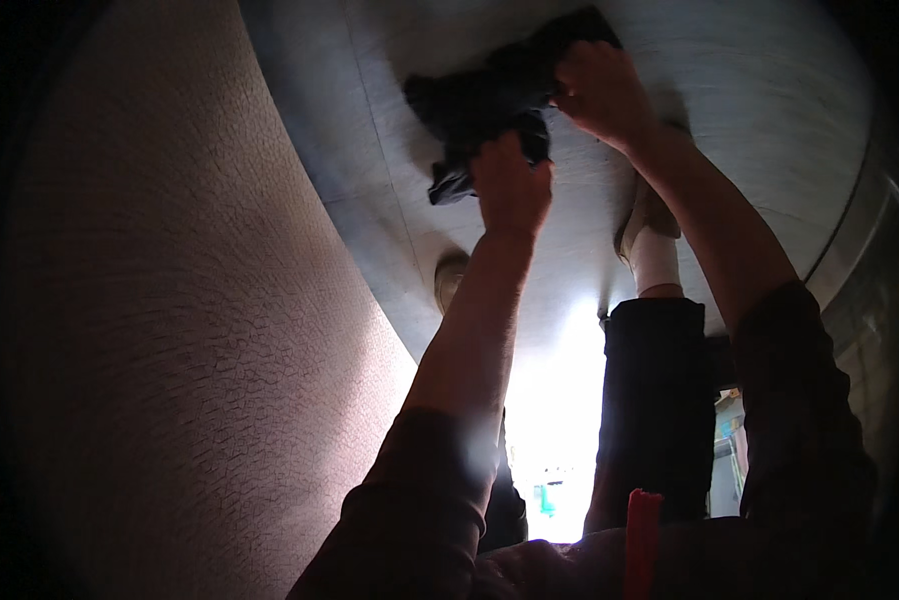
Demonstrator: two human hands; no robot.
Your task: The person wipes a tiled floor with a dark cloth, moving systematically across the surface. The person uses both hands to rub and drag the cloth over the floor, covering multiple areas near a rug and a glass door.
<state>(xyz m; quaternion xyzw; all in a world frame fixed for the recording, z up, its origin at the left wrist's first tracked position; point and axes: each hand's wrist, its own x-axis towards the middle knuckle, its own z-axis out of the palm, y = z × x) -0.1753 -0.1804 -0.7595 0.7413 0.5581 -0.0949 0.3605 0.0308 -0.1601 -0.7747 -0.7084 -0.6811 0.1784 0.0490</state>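
A crumpled dark cloth (479, 101), possibly a garment, hangs just above or touches the grey floor (569, 217) in front of my feet. My left hand (513, 180) grips its nearer end, with the fingers curled into the fabric. Farther right, my right hand (595, 94) pinches the cloth's far right part. Folds hide both sets of fingertips. The room is dim, so the cloth's exact shape cannot be made out.
A textured wall or panel (194, 300) rises along the left side. My shoes, the left (449, 277) and the right (637, 225), stand on the floor below the cloth. Bright light comes from behind my legs. A dark curved edge (843, 217) runs along the right.
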